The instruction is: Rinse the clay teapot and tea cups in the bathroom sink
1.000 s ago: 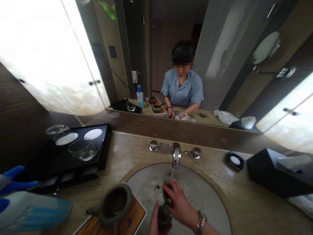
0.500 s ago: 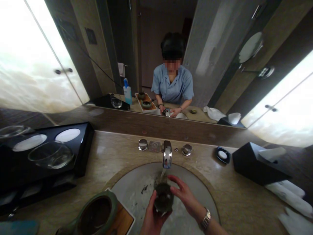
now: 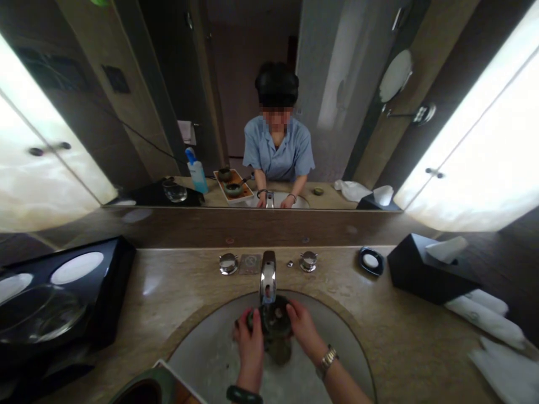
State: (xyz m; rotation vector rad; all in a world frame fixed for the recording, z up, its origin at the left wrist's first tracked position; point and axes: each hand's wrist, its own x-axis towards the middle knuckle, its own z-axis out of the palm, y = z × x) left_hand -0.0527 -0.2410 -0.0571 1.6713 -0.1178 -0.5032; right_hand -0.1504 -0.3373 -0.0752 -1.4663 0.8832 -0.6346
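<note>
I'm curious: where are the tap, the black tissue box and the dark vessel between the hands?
Tap [image 3: 268, 275]: head view, on its spout.
Black tissue box [image 3: 416, 275]: head view, on its front side.
Dark vessel [image 3: 277, 320]: head view, on its upper part.

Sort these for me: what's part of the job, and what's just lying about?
Part of the job:
Dark green rounded vessel, touched by the right hand
Curved chrome faucet
Round white sink
Probably the round green pot

Just lying about:
Black angular tissue box
Rolled white towels
Clear round glass
</note>
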